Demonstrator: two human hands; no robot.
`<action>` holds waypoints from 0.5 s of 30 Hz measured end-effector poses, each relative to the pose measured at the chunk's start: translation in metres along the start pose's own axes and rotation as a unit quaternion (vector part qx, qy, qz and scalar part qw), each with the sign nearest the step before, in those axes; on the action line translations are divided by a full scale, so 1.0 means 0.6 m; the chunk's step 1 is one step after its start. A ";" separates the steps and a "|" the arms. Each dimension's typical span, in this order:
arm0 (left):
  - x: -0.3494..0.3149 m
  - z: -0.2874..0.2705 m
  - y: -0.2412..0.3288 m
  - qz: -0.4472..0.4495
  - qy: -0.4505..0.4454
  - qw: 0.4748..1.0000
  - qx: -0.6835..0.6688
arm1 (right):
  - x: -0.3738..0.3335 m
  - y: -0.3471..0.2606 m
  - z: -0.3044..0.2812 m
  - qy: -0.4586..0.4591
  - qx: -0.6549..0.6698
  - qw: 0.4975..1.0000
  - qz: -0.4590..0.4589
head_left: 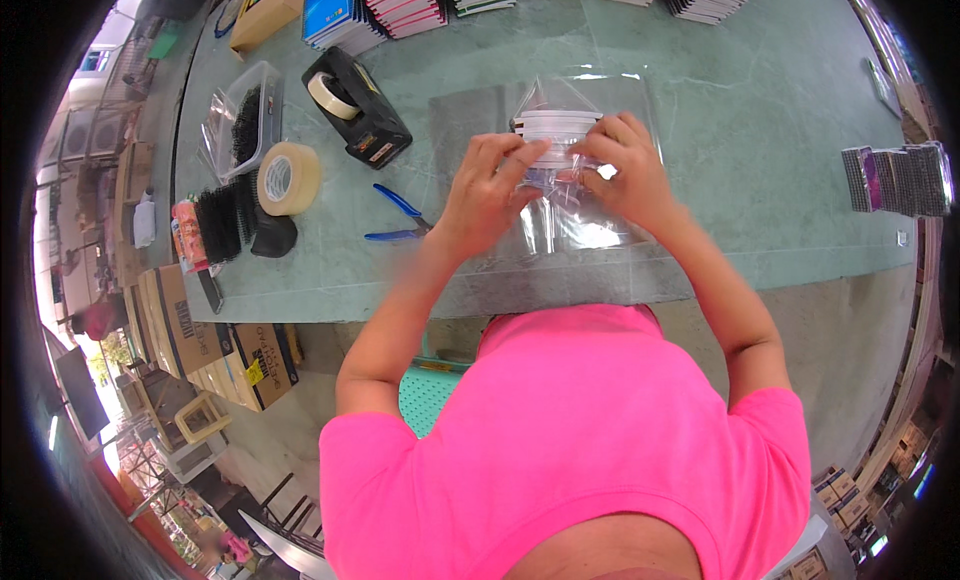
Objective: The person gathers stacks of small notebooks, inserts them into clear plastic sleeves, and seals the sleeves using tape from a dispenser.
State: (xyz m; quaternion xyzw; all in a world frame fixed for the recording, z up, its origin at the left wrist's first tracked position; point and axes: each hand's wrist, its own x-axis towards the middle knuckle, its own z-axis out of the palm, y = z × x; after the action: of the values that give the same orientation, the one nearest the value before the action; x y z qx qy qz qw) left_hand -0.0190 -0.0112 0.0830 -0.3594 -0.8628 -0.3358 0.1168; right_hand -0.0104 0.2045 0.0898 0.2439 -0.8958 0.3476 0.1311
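The work in hand looks to be gathering clear film [548,228] around a small white-edged stack [556,126], with both hands meeting at the stack's near edge. The stack lies directly between and slightly beyond the fingertips; the film spreads under it and back toward the person's pink shirt [570,410]. The next move seems to call for keeping the film snug against that near edge while any loose part is pressed flat, without letting the stack slide.

The left-hand grip [484,192] is partly open: its fingers curl over the near left part of the stack, and the thumb stands apart from the index fingertip. Whether it pinches film cannot be told. The right-hand grip [634,176] is more bent, fingertips at the stack's right end and thumb low beside a small reddish piece [567,176]; glare hides whether thumb and finger close on anything.

Just left of the left grip, blue-handled cutters [398,202] lie on the bench [760,120]. Farther left and beyond are a black tape dispenser [357,110] and a wide tape roll [288,179]. Upright notebooks [402,4] stand well beyond both grips.
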 end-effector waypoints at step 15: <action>-0.005 -0.113 0.111 0.214 -0.078 0.970 0.089 | -0.039 0.016 0.040 0.154 -0.069 0.981 -0.099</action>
State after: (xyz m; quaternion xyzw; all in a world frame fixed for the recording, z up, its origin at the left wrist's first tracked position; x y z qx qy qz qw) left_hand 0.0273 -0.0233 0.1652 -0.5486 -0.7988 -0.1961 0.1498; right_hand 0.0028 0.2024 0.0576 0.2657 -0.8583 0.3032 0.3175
